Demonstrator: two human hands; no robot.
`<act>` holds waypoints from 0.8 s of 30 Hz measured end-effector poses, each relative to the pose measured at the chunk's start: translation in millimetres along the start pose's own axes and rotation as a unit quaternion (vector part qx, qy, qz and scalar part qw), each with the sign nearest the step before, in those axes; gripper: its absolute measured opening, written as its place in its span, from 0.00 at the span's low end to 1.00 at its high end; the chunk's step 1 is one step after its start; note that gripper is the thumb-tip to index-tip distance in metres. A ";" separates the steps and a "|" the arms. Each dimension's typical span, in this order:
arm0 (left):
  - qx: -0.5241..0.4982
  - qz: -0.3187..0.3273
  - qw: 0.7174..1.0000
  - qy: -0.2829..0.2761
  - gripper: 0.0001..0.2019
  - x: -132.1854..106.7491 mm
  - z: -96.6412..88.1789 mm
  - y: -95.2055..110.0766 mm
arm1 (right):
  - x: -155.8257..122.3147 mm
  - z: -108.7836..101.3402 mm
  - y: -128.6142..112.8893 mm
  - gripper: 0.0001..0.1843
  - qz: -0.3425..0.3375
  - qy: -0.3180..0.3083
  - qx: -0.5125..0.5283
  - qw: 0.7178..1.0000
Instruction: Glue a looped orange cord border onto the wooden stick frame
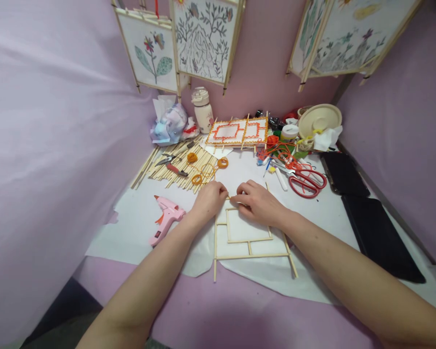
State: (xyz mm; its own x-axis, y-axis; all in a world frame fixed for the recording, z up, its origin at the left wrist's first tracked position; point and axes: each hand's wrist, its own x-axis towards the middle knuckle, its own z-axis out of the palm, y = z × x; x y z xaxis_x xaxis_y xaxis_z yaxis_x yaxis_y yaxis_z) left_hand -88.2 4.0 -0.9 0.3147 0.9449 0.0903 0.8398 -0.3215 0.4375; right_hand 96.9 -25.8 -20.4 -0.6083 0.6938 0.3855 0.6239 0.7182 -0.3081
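Observation:
A frame of thin wooden sticks [252, 256], with a smaller stick rectangle inside it, lies on the white covering in front of me. My left hand [211, 198] is closed in a pinch at the frame's far left corner. Close beside it, my right hand [257, 201] has bent fingers closed at the far bar, its fingertips reaching toward my left fingertips. The far bar is mostly hidden by both hands, and any small thing between the fingertips is too small to make out.
Left lies a pink glue gun [168, 218]; behind it are pruning pliers [172, 165], loose sticks [156, 172] and orange cord [196, 180]. Red-handled scissors [307, 183] and two black flat devices [381, 237] lie right. A corded frame [236, 132] and bottle [202, 109] stand behind; lanterns [203, 43] hang above.

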 end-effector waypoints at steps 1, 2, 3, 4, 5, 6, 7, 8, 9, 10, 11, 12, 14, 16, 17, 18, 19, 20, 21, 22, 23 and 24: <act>-0.001 0.000 1.000 -0.001 0.07 0.0 -0.3 0.2 | 0.1 0.3 0.8 0.13 0.001 0.006 0.006 1.000; -0.002 0.001 1.000 -0.003 0.07 0.0 -0.5 0.1 | 0.3 0.7 1.6 0.13 0.005 0.016 0.015 1.000; -0.003 0.002 1.000 -0.004 0.07 0.0 -0.6 -0.1 | 0.6 1.1 2.4 0.14 0.012 0.027 0.025 0.999; -0.004 0.003 1.000 -0.005 0.07 -0.1 -0.5 -0.4 | 1.0 1.5 3.0 0.15 0.021 0.037 0.035 0.998; -0.006 0.003 1.000 -0.005 0.07 -0.2 -0.4 -0.9 | 1.4 2.0 3.4 0.16 0.031 0.045 0.045 0.997; -0.008 0.004 1.000 -0.004 0.07 -0.4 -0.1 -1.5 | 1.9 2.4 3.4 0.17 0.040 0.050 0.056 0.996; -0.010 0.005 1.000 -0.002 0.07 -0.5 0.3 -2.1 | 2.4 2.9 3.1 0.17 0.047 0.052 0.067 0.995; -0.012 0.006 1.000 -0.001 0.07 -0.6 0.7 -2.6 | 2.8 3.4 2.4 0.18 0.052 0.051 0.078 0.994; -0.014 0.006 1.000 0.002 0.07 -0.7 1.2 -3.2 | 3.2 3.9 1.5 0.19 0.055 0.048 0.089 0.993; -0.015 0.006 1.000 0.004 0.07 -0.7 1.7 -3.7 | 3.5 4.3 0.4 0.19 0.057 0.043 0.098 0.993; -0.017 0.006 1.000 0.006 0.06 -0.8 2.2 -4.2 | 3.7 4.7 -0.9 0.20 0.058 0.036 0.103 0.992; -0.019 0.006 1.000 0.007 0.06 -0.8 2.7 -4.6 | 4.0 4.8 -2.1 0.21 0.059 0.028 0.106 0.992; -0.024 0.008 1.000 0.008 0.06 -0.7 3.6 -5.5 | 4.5 4.9 -4.1 0.22 0.061 0.016 0.106 0.992; -0.027 0.011 1.000 0.008 0.06 -0.3 4.5 -6.5 | 5.1 4.7 -5.4 0.23 0.062 0.007 0.103 0.993; -0.028 0.014 0.999 0.009 0.06 -0.1 4.8 -7.1 | 5.4 4.7 -5.7 0.23 0.062 0.002 0.102 0.993; -0.028 0.018 0.999 0.010 0.07 0.1 5.1 -7.8 | 5.7 4.7 -5.9 0.24 0.063 -0.004 0.100 0.993; -0.029 0.024 0.999 0.009 0.08 0.2 5.2 -8.6 | 6.0 4.8 -6.1 0.24 0.064 -0.010 0.098 0.993; -0.029 0.030 0.999 0.008 0.09 0.1 5.1 -9.3 | 6.1 5.1 -6.1 0.24 0.065 -0.014 0.097 0.993; -0.029 0.037 0.999 0.009 0.10 -0.3 4.8 -9.9 | 6.2 5.3 -6.1 0.24 0.066 -0.016 0.096 0.993; -0.027 0.044 0.999 0.009 0.11 -1.1 4.4 -10.3 | 6.2 5.6 -6.1 0.24 0.067 -0.016 0.098 0.993; -0.023 0.049 0.998 0.010 0.11 -2.2 3.8 -10.3 | 6.2 5.8 -6.1 0.25 0.067 -0.015 0.101 0.993; -0.016 0.052 0.998 0.012 0.11 -3.7 3.1 -9.8 | 6.1 6.0 -6.0 0.25 0.067 -0.013 0.104 0.992</act>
State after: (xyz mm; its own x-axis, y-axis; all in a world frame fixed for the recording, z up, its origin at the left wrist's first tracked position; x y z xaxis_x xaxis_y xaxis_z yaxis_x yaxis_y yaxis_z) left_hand -96.3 3.5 -8.3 0.3891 0.9075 0.1579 0.7879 -0.4167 0.4535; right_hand 86.5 -25.5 -21.4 -0.5402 0.7835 0.3070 0.5867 0.6122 -0.5300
